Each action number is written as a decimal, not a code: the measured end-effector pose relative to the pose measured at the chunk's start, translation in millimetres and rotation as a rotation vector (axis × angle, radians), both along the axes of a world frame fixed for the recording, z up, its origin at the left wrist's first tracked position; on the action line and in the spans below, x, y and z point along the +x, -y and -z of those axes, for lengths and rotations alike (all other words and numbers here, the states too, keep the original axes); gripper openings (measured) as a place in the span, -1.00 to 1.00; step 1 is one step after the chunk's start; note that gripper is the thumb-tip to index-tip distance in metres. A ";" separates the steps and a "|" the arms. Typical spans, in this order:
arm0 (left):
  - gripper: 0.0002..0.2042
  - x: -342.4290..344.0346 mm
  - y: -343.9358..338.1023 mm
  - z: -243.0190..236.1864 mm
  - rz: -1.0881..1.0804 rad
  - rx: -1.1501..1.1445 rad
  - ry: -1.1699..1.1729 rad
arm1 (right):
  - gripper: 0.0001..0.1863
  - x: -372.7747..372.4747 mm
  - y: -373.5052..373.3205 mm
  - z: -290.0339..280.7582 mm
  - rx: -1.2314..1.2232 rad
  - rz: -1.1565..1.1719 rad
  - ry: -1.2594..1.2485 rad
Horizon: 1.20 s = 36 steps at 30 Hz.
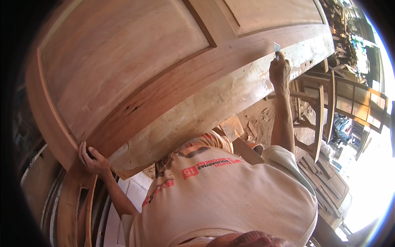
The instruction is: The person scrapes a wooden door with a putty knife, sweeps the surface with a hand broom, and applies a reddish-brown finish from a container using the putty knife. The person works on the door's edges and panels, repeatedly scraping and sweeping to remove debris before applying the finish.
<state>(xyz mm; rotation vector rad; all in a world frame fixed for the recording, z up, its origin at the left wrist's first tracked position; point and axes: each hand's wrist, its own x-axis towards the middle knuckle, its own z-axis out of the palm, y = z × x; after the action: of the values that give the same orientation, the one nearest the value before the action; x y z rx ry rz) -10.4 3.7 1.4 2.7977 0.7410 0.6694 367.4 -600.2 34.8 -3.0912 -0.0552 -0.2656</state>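
Gripping a flat blade (277, 47) in the right hand (280, 71) by the near edge of a panelled door (156, 53) lying on the desk (222, 101); resting the left hand (95, 159), unclenched, at the door's left end.

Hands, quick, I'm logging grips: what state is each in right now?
Left hand: open, touching the wooden door.
Right hand: closed, holding a scraper.
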 end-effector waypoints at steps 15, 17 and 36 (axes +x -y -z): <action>-0.71 -2.6 1.6 4.8 0.018 -0.007 0.049 | -0.58 -85.2 -63.0 -4.6 0.226 -0.232 -0.143; -0.71 -2.3 1.0 4.6 0.016 -0.010 0.053 | -0.56 -94.8 -80.3 -3.2 0.230 -0.405 -0.053; -0.69 -5.5 1.6 6.3 0.020 -0.031 0.085 | -0.56 -11.5 30.9 2.4 0.074 -0.055 -0.143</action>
<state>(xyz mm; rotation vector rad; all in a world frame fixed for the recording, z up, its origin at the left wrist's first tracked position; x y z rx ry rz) -16.0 2.1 -4.9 2.7264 0.7005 0.7608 356.0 -631.1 32.3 -3.0193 -0.1226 -0.0430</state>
